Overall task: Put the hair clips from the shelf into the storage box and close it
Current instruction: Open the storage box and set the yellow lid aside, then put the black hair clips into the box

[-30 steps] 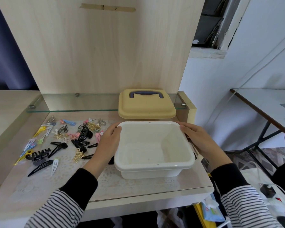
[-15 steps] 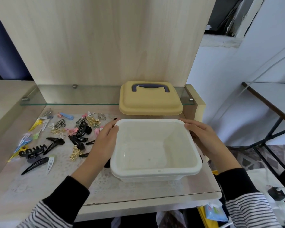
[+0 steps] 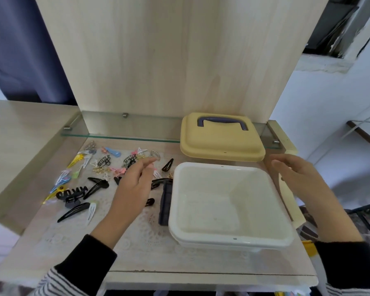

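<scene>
The left hand [image 3: 135,184] reaches in from the lower left of the frame. Its forearm slants up toward the centre, and its black cuff [image 3: 88,261] sits over a striped sleeve. The hand is palm-down above the hair clips [image 3: 98,169] just left of the storage box [image 3: 233,239], with the fingers stretched loosely toward the upper right. Its grip is slack and holds nothing, and the fingertips are slightly blurred. Whether the palm touches the clips beneath it cannot be told. The right hand [image 3: 297,174] comes in from the lower right and hangs beside the box's far right corner, apart from the rim. Its palm is turned inward, its fingers are relaxed and pointing left, and its grip is likewise open and empty. The white box stands open on the tabletop [image 3: 137,253] at centre right with nothing visible inside. Its yellow lid [image 3: 220,144], which has a dark handle [image 3: 221,120], lies behind it on the edge of a glass shelf [image 3: 126,129]. The clips are spread across the left half of the tabletop: coloured snap clips at the far left, a black claw clip [image 3: 72,194] and a long black snap clip [image 3: 73,211] nearer the front, and small gold and pink ones further back. A dark ribbed piece [image 3: 166,201] lies right against the box's left wall.
</scene>
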`<state>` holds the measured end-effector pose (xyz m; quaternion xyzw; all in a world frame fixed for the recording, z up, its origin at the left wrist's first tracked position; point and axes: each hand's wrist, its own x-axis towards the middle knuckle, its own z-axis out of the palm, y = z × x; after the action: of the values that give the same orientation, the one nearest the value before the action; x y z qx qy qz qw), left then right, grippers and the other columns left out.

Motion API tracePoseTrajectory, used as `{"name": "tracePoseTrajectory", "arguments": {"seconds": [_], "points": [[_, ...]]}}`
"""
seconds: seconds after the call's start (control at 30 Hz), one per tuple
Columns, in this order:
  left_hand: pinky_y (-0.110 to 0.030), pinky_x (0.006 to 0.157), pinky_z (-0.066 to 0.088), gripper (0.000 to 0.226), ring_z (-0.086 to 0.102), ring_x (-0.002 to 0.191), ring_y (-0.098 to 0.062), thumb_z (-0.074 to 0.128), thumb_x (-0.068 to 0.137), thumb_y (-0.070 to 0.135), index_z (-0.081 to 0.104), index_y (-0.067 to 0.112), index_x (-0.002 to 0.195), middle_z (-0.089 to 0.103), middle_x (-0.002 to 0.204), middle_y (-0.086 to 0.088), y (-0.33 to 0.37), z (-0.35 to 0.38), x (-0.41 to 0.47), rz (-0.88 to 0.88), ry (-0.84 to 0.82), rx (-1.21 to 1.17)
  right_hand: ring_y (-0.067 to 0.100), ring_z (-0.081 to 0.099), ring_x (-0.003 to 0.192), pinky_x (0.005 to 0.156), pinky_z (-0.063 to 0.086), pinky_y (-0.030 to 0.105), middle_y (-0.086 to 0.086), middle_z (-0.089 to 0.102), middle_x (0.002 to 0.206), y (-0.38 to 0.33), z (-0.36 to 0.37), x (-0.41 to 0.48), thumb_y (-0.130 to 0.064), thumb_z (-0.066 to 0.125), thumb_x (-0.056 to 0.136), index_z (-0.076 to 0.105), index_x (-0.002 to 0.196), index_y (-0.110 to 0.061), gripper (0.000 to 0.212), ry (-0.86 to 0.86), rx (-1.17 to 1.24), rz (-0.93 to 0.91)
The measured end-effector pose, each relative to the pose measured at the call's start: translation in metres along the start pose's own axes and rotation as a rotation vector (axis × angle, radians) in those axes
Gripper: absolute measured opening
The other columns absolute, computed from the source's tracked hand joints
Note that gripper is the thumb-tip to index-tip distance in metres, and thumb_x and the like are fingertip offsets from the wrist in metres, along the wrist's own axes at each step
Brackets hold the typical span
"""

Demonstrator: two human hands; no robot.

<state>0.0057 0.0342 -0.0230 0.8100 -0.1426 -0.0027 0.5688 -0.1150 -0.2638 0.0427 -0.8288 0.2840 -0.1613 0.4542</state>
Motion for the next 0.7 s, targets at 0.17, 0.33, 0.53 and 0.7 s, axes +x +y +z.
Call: {"name": "tracePoseTrajectory", "arguments": {"seconds": [0.17,0.33,0.53,0.7], "points": [[-0.027,0.087,0.039,0.023,0.049,0.1,-0.001,0.045,0.098,0.029,0.055,0.034,0.118,0.056,0.119,0.013,-0.024,-0.041,0.003,0.097,0.162,0.297,0.011,0.058,0.101,0.086,0.041,0.026,-0.008,0.064,0.108,-0.061,0.026,-0.025,-0.022,0.053,0.09,0.064,0.112,-0.022,0.025,0.181,-0.074,-0.176],[-0.028,0.085,0.04,0.026,0.053,0.105,-0.008,0.049,0.096,0.022,0.058,0.024,0.12,0.053,0.127,0.008,-0.042,-0.084,0.001,0.092,0.269,0.418,0.013,0.056,0.098,0.088,0.045,0.029,-0.005,0.06,0.104,-0.122,0.088,-0.061,-0.019,0.056,0.088,0.063,0.108,-0.017,0.022,0.215,-0.073,-0.475],[-0.03,0.08,0.04,0.032,0.051,0.111,-0.02,0.051,0.094,0.02,0.052,0.02,0.126,0.048,0.134,0.003,-0.075,-0.126,-0.008,0.0,0.209,0.574,0.017,0.052,0.095,0.078,0.039,0.024,0.004,0.057,0.106,-0.152,0.182,-0.094,-0.022,0.053,0.09,0.058,0.113,-0.011,0.026,0.032,-0.186,-0.655],[-0.031,0.08,0.047,0.031,0.057,0.098,-0.021,0.055,0.092,0.021,0.056,0.018,0.123,0.054,0.128,0.001,-0.097,-0.14,-0.017,-0.038,0.18,0.587,0.025,0.052,0.102,0.079,0.042,0.032,0.009,0.055,0.112,-0.13,0.251,-0.094,-0.03,0.041,0.097,0.054,0.115,-0.009,0.031,-0.139,-0.453,-0.566]]}}
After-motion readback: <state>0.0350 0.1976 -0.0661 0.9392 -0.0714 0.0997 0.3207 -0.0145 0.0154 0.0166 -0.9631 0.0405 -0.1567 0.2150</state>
